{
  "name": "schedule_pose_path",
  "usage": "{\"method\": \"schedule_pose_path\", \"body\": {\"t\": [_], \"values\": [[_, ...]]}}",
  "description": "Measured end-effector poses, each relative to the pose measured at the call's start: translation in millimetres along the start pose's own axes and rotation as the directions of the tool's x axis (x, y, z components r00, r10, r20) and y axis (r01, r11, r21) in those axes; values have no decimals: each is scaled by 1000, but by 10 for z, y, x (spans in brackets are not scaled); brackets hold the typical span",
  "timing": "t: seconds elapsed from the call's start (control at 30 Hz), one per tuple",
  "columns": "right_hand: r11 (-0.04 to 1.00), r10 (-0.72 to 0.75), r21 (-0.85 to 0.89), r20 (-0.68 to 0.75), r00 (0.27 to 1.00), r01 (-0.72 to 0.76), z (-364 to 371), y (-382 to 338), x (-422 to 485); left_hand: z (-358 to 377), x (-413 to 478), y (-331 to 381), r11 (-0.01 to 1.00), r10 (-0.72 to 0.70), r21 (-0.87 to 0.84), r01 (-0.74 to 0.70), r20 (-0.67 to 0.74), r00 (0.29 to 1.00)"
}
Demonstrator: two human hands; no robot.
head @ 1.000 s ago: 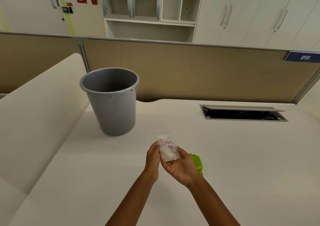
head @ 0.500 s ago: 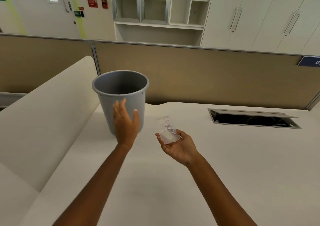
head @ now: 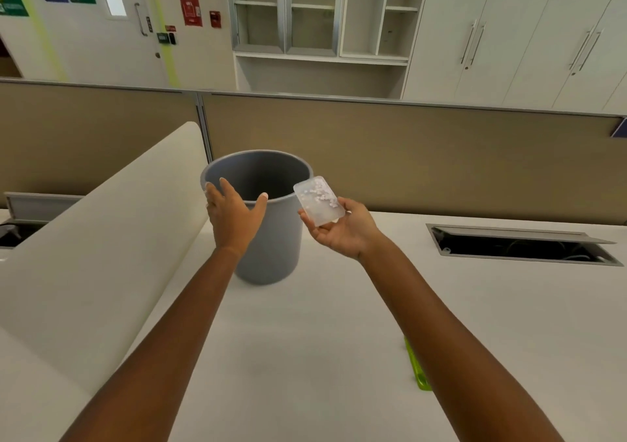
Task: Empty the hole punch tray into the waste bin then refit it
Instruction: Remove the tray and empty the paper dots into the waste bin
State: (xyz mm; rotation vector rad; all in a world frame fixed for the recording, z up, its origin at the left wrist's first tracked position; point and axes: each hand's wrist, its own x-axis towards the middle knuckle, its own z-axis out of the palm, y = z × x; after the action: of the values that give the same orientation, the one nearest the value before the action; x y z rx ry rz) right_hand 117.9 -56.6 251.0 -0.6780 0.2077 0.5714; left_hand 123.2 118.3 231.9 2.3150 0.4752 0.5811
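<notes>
On white desk [head: 339,323], grey waste bin [head: 271,238] stood upright; inside not seen. Clear tray [head: 318,200], white paper dots inside, was clamped in right hand [head: 342,231] beside bin rim. Left hand [head: 232,214] was spread open against bin's near wall. Green hole punch [head: 418,367] was left behind on desk.

Views: one only, head-worn, wide-angle; nothing shared with a second view.
Position: above the near edge of the counter [head: 305,357], at head height.
Facing: forward and slightly down, across the counter toward the partition [head: 407,156] and the cabinets [head: 509,34] beyond.
Nearness: close to both forearms, which enter from the bottom edge; left hand [head: 234,214] and right hand [head: 342,231] at arm's reach, mid-frame.
Centre of frame: waste bin [head: 268,238], just beyond the hands.
Edges: cable hatch [head: 519,246] at right, curved counter divider [head: 101,238] at left, straight lines bowed by the lens.
Top of frame: door [head: 129,24] and wall signs, far off.
</notes>
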Motion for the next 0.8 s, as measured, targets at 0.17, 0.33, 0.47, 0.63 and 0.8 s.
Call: {"method": "schedule_pose_path", "body": {"t": [0.17,0.33,0.47,0.63,0.8], "values": [[996,-39,-75,-13,999,38,315,-129,230,3,111,21,999,-13,42,12,31,999],[981,-44,-189,-60,997,32,598,-150,458,44,164,-44,998,-62,30,60,105,993],[945,-49,-326,-103,993,13,766,-101,627,58,162,-53,998,-60,13,59,101,993],[852,-80,-524,-139,987,-5,984,-54,806,51,193,-69,997,-75,28,72,92,993],[632,-133,-772,-198,971,-71,1097,30,1024,65,192,-66,996,-84,24,82,90,992]]}}
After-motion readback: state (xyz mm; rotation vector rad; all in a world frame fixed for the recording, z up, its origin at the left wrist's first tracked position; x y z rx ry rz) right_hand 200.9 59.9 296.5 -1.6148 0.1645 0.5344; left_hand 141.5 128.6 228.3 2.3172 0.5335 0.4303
